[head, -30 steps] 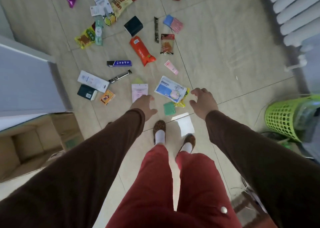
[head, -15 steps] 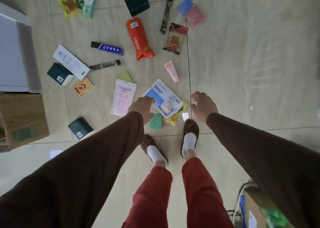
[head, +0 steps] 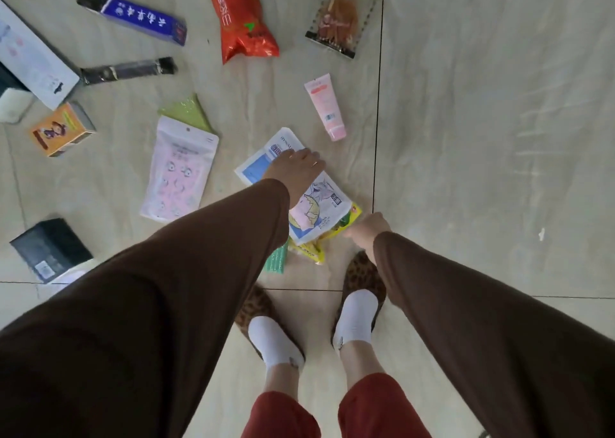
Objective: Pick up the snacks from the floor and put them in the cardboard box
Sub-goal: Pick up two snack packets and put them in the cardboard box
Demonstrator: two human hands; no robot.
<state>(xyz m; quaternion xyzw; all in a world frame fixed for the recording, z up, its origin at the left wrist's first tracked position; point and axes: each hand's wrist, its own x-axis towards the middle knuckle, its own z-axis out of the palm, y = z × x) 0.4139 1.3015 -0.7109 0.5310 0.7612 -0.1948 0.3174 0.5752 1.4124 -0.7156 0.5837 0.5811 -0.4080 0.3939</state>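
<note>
My left hand [head: 296,168] lies palm down on a white and blue cartoon packet [head: 327,204] on the floor, fingers spread over its far end. A yellow snack packet [head: 311,250] sticks out from under that packet. My right hand [head: 366,229] has its fingers pinched together on the yellow packet's right corner. A small green packet [head: 277,261] lies beside my left sleeve. The cardboard box is out of view.
Around me on the tiled floor lie a pink-white pouch [head: 179,174], a pink tube [head: 324,108], a red packet [head: 239,15], a clear snack pack [head: 342,18], a blue box [head: 133,15], an orange box [head: 61,130] and a black box [head: 50,249]. My feet [head: 357,308] stand just behind the packets.
I have bent lower and both hands have dropped to the floor. The left hand landed on the white and blue packet and the right hand closed at the yellow packet's corner.
</note>
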